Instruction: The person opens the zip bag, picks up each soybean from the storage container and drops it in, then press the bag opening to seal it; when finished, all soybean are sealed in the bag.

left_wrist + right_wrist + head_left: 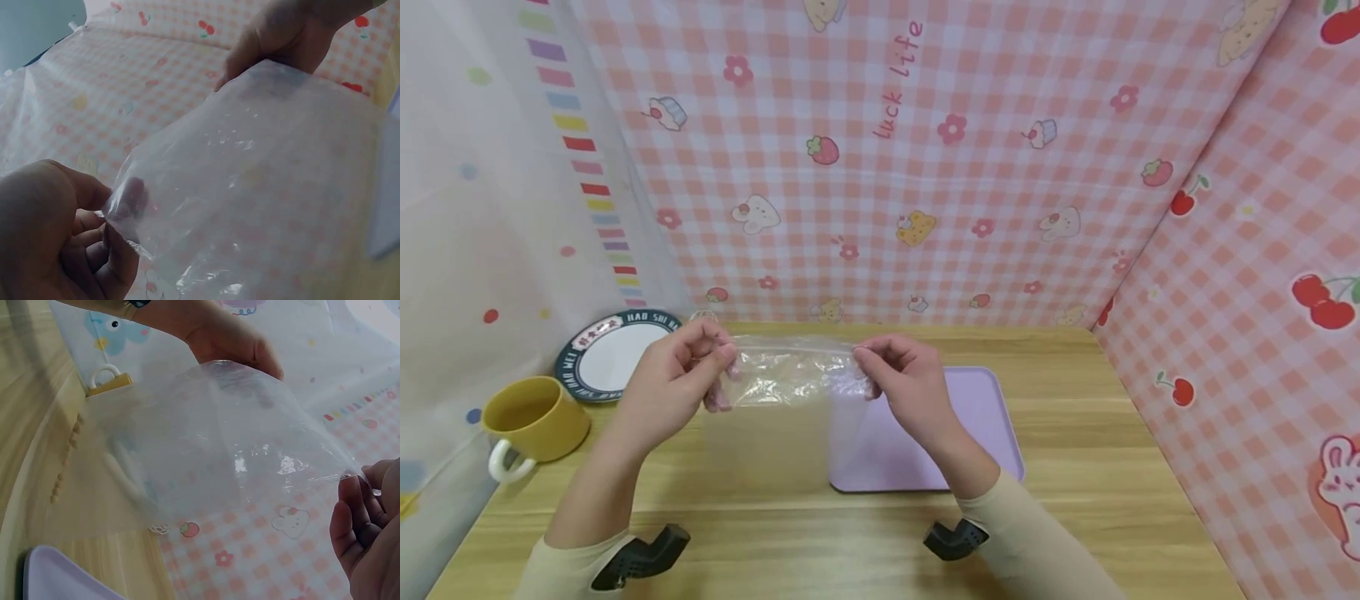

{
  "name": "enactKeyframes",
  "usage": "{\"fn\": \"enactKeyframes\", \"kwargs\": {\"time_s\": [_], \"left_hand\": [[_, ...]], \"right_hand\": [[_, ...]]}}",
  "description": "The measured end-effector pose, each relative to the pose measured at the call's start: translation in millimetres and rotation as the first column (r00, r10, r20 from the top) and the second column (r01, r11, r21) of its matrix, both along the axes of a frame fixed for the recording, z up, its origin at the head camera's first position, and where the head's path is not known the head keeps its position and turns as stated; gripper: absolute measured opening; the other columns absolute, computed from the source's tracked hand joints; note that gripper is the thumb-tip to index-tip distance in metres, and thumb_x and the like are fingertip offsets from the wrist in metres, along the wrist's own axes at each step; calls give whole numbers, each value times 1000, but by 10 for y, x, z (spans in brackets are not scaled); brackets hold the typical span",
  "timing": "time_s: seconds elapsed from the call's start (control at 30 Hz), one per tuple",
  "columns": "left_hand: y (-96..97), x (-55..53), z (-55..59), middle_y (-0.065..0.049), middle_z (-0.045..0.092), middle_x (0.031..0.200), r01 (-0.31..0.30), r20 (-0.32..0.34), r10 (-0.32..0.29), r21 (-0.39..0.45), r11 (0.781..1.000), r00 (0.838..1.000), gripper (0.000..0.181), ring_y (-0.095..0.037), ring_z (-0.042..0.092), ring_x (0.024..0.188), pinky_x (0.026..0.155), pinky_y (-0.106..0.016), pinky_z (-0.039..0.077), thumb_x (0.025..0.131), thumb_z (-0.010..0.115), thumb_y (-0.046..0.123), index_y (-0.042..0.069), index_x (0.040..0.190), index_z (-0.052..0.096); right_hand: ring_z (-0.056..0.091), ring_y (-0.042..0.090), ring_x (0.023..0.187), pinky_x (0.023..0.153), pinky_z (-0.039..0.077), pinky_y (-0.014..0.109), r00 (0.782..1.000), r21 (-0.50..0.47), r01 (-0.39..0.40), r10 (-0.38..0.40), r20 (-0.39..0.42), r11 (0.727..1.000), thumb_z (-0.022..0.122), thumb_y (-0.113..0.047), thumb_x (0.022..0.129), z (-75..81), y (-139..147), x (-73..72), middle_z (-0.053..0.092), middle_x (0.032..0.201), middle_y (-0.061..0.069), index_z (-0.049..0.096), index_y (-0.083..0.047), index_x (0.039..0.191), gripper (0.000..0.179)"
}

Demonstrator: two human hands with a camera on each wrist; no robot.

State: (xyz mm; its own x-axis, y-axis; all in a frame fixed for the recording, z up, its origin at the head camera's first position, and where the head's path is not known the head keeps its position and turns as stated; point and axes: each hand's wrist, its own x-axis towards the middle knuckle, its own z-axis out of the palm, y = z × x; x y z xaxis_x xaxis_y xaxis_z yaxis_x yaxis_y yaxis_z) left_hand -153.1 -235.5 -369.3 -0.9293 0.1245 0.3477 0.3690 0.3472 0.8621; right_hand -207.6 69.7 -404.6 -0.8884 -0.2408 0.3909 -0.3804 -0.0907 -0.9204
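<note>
A clear, thin plastic bag is stretched between both hands above the table. My left hand pinches its upper left corner between thumb and fingers. At the opposite upper corner my right hand pinches the film the same way. The bag's top edge runs roughly level between them, and its lower part hangs down, see-through. In the left wrist view the bag spreads wide with shiny creases; the right wrist view shows the bag looking flat, with nothing visible inside.
A lilac tray lies behind the bag's right side and my right hand. To the left are a white plate with a dark lettered rim and a yellow mug with a white handle. Patterned cloth walls border the wooden table.
</note>
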Motion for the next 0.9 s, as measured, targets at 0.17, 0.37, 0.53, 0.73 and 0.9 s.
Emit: {"fn": "enactKeyframes", "kwargs": {"time_s": [0.17,0.37,0.53,0.73,0.9], "left_hand": [[-224,-83,-85,-10,68,90,3,107,0,-26,1000,994,14,-23,63,57,52,-32,59,115,59,12,-1,116,64],[-402,-330,-296,-15,69,94,-62,187,77,-89,994,979,20,-21,69,66,61,-31,62,115,60,15,-3,121,63],[-493,-555,-526,-18,73,98,-122,144,139,-121,985,980,23,-17,74,74,68,-32,65,115,63,20,-2,119,66],[-576,-810,-747,-17,73,102,-173,125,187,-114,978,974,27,-13,75,79,72,-27,65,114,64,25,-2,117,68],[-594,-983,-903,-20,73,107,-199,152,208,-70,977,966,26,-11,73,80,73,-24,64,112,67,20,-5,120,68]], "right_hand": [[60,13,59,57,56,24,995,32,-17,14,95,999,77,-9,104,-67,-183,-69,72,81,8,79,1,101,11],[59,11,59,56,56,25,992,111,-22,8,123,994,75,-7,104,-280,-423,-321,71,81,4,79,3,104,11],[61,10,64,57,56,25,995,204,24,-43,91,979,75,-7,104,-416,-563,-517,72,84,2,79,2,107,10],[65,13,68,58,56,23,995,300,44,-69,75,953,75,-10,106,-546,-669,-754,73,90,3,79,-3,109,9],[69,16,71,60,58,25,997,349,28,-54,63,937,75,-11,105,-687,-714,-953,72,95,4,78,-4,109,8]]}}
